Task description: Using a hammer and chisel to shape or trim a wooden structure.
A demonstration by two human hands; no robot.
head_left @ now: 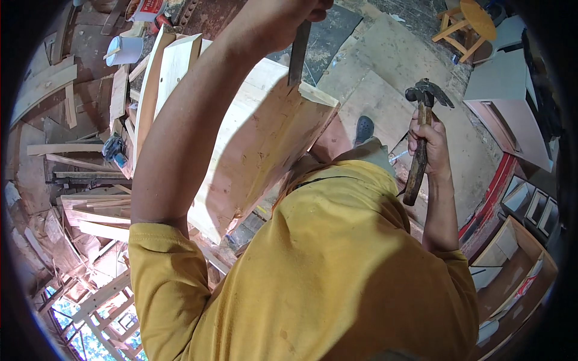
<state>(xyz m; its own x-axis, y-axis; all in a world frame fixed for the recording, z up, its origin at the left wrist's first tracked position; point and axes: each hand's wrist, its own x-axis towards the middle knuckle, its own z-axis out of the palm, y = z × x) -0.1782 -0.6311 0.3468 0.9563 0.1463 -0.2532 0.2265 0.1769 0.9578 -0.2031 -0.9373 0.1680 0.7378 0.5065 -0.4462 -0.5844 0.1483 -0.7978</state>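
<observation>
At the top of the view my left hand (280,24) is closed around a flat metal chisel (297,55); the picture's edge cuts off part of the hand. The blade points down, its tip at the edge of a large pale wooden workpiece (253,129) made of joined boards. A small notch shows in the wood near the tip. To the right, my right hand (433,144) grips a claw hammer (418,159) by its worn wooden handle. The dark hammer head is up, away from the chisel and the wood.
Wood offcuts (96,210) and a blue power tool (115,150) lie at the left, below a pale bucket (125,51). A wooden stool (478,21) stands at the far right. Nearer on the right are a light cabinet (500,90) and an open wooden box (512,271).
</observation>
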